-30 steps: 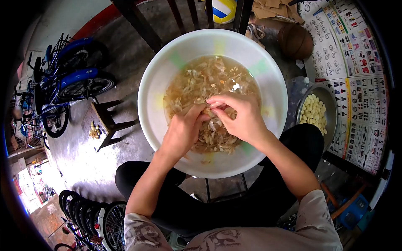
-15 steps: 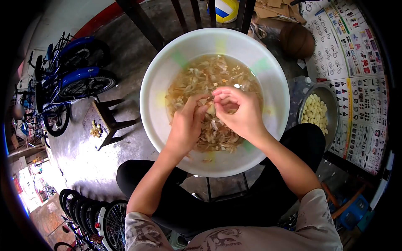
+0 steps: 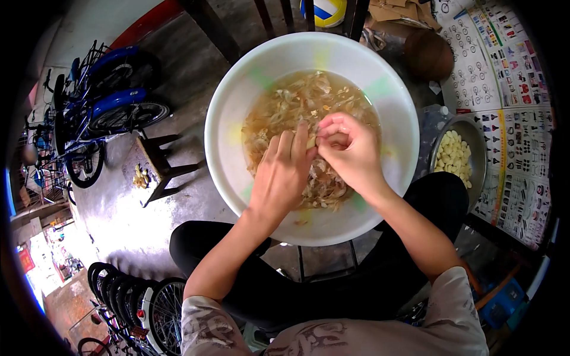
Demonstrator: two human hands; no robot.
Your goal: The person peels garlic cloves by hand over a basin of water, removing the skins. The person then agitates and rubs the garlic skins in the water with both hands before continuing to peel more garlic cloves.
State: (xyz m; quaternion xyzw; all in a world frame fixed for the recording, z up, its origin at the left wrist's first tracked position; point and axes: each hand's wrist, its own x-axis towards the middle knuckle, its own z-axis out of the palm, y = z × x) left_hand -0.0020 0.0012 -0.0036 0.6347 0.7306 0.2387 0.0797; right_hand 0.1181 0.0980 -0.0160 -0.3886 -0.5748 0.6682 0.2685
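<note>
The left hand [image 3: 282, 169] now stretches its fingers straighter than half a second ago; it and the right hand [image 3: 353, 151] narrowly pinch a pale piece [image 3: 311, 142], probably a clove, above the basin [image 3: 224, 148], so handling continues. The printed sheet [image 3: 475, 98] at right is unreadably small.

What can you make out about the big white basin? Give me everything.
The white basin is wide and round with sloping walls, and looks like plastic. Faint yellow and green patches mark its inner wall. It stands upright in front of the person, holding murky brownish water crowded with papery peels. The left hand and right hand are over its middle; whether either wrist touches the rim is unclear. What supports it underneath is mostly hidden.
</note>
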